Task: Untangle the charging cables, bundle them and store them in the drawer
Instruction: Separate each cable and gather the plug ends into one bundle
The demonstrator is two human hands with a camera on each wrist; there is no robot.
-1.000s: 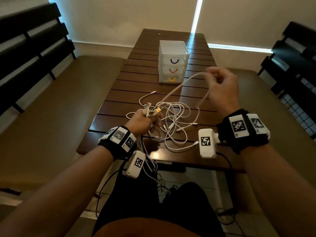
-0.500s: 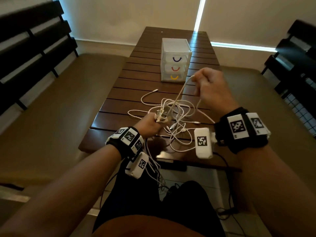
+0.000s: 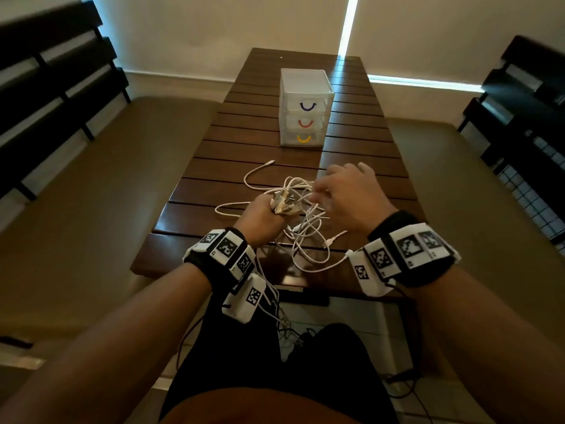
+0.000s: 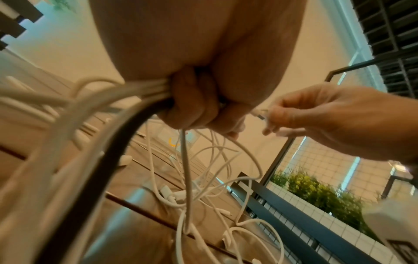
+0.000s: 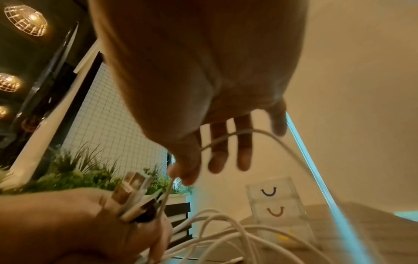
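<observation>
Clenched in a fist, the left hand (image 3: 263, 220) grips a cluster of plug ends (image 3: 282, 203) that stick up above its knuckles, with their white cords running down through the fist and off the near edge of the table (image 3: 244, 148). Just beside it, the right hand (image 3: 348, 200) pinches a single white cable (image 5: 260, 133) between thumb and forefinger close to the gathered plugs, its other fingers (image 5: 244, 153) spread and straight; from the wrist views it looks to be bringing one more end to the cluster, though whether that end is already tucked in cannot be told. Most of the cables (image 3: 305, 234) lie in a loose white tangle on the wooden slats under and between the two hands, one loop trailing off toward the far side. Farther along the table, well apart from the hands, stands the small clear drawer unit (image 3: 305, 108) with three drawers, all of them pushed in. As a judgement, the work is at an early stage: ends are being collected, but the cords are not yet separated, nothing is bundled, and no drawer has been opened to take them.
</observation>
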